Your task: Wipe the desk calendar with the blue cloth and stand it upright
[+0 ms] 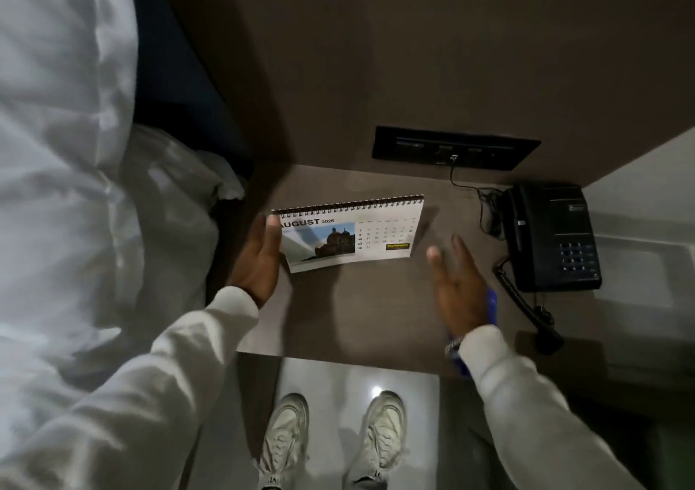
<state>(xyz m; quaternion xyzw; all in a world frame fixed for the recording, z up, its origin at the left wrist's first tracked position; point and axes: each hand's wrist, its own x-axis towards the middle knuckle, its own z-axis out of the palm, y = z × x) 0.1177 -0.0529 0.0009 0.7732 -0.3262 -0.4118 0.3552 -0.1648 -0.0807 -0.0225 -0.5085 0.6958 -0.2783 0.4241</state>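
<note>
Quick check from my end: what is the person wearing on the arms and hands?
Both arms are in loose, off-white long sleeves with ribbed cuffs. The left hand and right hand are bare, with no gloves. A silver metal watch band shows at the right cuff. No rings can be made out.

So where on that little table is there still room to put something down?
The bare tabletop in front of the calendar, between the left hand and right hand, is the widest free patch. A narrower strip lies behind the calendar, below the wall socket panel. The right side is crowded by the telephone and its cords.
</note>
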